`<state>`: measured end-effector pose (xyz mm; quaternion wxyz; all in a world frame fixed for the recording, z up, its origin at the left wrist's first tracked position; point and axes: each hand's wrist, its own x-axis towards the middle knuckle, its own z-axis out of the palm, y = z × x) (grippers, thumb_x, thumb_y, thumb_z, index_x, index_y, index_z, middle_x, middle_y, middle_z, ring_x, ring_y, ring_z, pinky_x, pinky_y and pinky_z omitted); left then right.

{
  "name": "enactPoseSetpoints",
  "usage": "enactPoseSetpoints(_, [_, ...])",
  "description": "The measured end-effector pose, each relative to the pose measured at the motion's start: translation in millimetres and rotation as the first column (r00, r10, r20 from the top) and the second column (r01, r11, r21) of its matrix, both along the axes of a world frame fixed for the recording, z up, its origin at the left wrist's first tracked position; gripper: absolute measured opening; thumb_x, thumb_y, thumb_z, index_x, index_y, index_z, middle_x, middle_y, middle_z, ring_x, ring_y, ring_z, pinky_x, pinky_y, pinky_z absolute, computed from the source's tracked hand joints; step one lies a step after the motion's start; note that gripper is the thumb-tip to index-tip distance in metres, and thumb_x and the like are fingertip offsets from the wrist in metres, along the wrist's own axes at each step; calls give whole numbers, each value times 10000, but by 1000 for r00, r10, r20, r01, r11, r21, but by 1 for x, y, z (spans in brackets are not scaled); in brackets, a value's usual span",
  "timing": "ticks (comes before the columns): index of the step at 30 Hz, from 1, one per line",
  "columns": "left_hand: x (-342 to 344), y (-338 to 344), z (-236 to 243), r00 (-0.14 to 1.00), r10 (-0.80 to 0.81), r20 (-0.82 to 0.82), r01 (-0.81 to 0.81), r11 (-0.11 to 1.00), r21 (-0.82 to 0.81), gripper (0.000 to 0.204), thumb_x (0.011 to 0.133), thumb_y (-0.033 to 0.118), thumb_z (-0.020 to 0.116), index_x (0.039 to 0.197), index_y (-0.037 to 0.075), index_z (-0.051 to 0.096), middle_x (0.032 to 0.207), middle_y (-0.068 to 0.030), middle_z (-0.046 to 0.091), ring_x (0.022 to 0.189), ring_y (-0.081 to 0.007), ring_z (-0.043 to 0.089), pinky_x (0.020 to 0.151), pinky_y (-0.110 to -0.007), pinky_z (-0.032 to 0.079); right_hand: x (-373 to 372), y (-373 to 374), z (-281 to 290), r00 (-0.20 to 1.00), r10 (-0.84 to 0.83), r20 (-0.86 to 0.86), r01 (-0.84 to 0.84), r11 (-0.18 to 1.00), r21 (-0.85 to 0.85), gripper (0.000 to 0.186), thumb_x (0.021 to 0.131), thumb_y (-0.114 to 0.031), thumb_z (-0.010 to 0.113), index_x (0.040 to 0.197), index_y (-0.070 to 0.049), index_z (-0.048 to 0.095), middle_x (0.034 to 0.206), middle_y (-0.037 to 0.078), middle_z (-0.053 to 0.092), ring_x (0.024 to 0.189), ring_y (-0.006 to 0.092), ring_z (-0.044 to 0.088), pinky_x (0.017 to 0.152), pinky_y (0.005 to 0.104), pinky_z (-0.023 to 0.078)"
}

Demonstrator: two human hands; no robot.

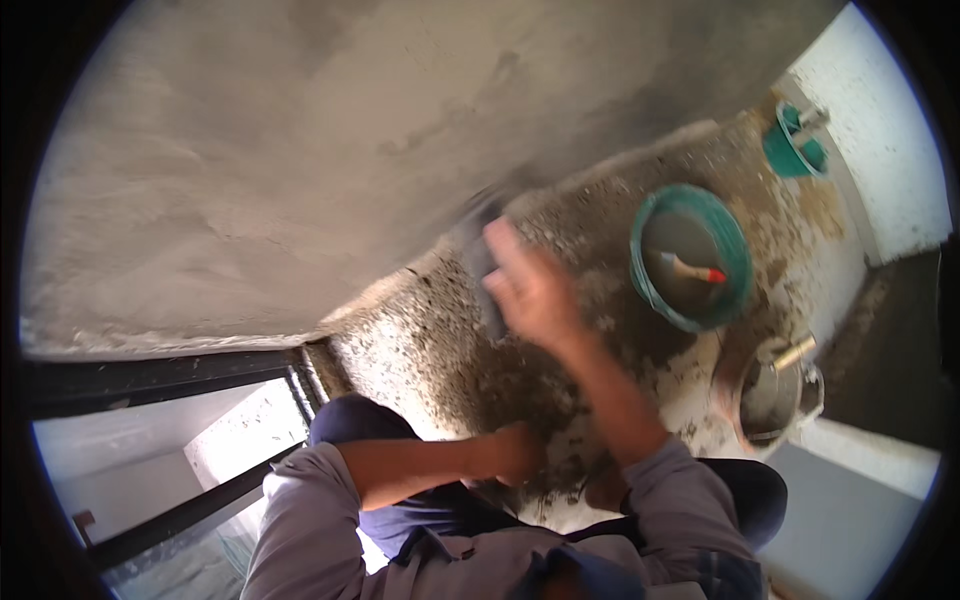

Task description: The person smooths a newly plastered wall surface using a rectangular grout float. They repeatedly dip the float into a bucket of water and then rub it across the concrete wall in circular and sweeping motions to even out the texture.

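Observation:
My right hand reaches forward, its fingers closed around a flat, dark plastering trowel blurred by motion. The trowel lies along the foot of the grey plastered wall, where the surface near it looks darker and wet. Much of the trowel's handle is hidden by my fingers. Close to my body, my left hand hangs over my lap between the knees. Its fingers look curled in, and what they hold, if anything, is hidden.
Right of my right arm, a green bucket of grey mix holds a paintbrush with a red-tipped handle. Another bucket with a brush stands nearer. A small green bucket sits far right. The rough floor is speckled; a dark-framed opening is left.

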<state>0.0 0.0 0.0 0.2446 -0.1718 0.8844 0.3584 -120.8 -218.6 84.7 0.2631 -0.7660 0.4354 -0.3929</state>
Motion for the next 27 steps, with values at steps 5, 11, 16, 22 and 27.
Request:
enactPoseSetpoints(5, [-11,-43,53,987,-94,-128,91,995,-28,125,727,179,779,849,155,792,839,-54,767,829,-328,755,728,-426,590,-189,-40,45,817,-153,-555,278,949,149,645,876,-331,753,1455,-118,565,1374,174,642,1240,382,622,1046,434,496])
enactPoseSetpoints(11, [31,-84,146,790,178,-586,-211,977,11,349,909,218,668,1217,55,686,1239,-169,682,1139,-315,662,890,-456,560,-209,-54,-33,308,168,-936,522,793,314,468,850,-387,745,1205,-83,734,1343,184,647,1235,363,616,1030,436,497])
enactPoseSetpoints(16, [173,-98,310,178,57,-982,-806,581,-113,324,981,195,642,1242,3,631,1251,-206,653,1003,-279,671,837,-390,579,-251,-36,-15,448,257,-856,560,667,493,633,906,-474,684,1428,-128,588,1389,173,634,1260,409,602,1051,482,490])
enactPoseSetpoints(22, [315,-50,428,568,-652,-502,-738,-673,38,352,1031,268,618,1051,-76,684,1207,-200,605,893,-216,671,757,-328,601,-156,9,4,759,-617,208,478,745,465,670,985,-356,696,1554,-111,442,1341,153,664,1124,236,678,960,359,534])
enactPoseSetpoints(27, [352,-41,411,762,-298,-575,-404,-912,-63,593,1093,515,391,1212,24,701,1241,-126,499,1183,-215,500,1071,-454,427,10,6,56,790,-543,285,590,800,-111,663,1008,-342,622,1543,-11,411,1439,232,562,1339,349,554,1090,432,488])
